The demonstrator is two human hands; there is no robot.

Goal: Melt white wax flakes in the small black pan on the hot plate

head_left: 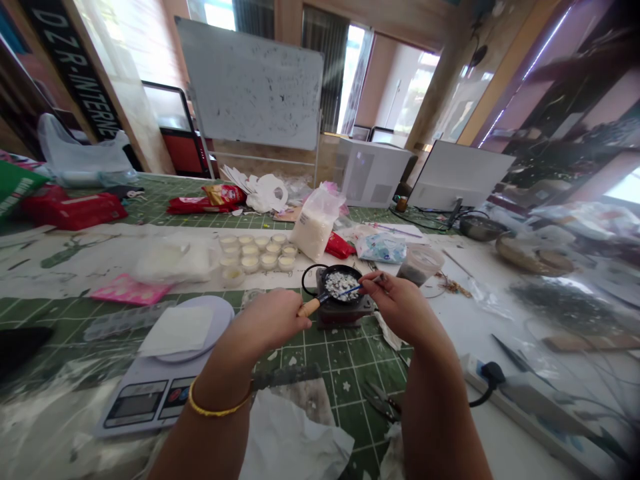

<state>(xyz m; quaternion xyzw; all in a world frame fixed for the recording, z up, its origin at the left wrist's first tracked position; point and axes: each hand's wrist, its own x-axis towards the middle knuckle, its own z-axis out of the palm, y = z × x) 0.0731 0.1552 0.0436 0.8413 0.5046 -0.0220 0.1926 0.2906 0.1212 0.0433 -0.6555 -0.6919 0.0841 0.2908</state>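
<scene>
The left hand (pixel 273 317) was clasped around the pale wooden handle (pixel 311 307) of a small round black frying pan (pixel 342 268). The pan sat on a compact dark hot plate (pixel 340 317), roughly midway between the near and far edges of a green surface marked with a white grid (pixel 345 353). A layer of small white pieces (pixel 337 283) covered much of the pan's floor. The right hand (pixel 400 303) pinched a slim stick with a blue lower part (pixel 349 290) between thumb and fingers, and the stick's lower end reached in among the pieces.

Toward the surface's far edge, just beyond the pan, stood a clear plastic bag of white material (pixel 313 230); to its left, small clear cups with pale yellowish contents (pixel 257 257) were grouped in rows. A translucent round tub with dark contents (pixel 419 265) stood to the pan's right. Toward the left edge lay a bright pink tray (pixel 131 291), and nearer the near left corner a white digital scale (pixel 175 380) carried a square white sheet (pixel 177 329). Toward the near edge, between the forearms, lay crumpled white paper (pixel 295 440), with dark-bladed pliers (pixel 379 399) beside the right forearm.
</scene>
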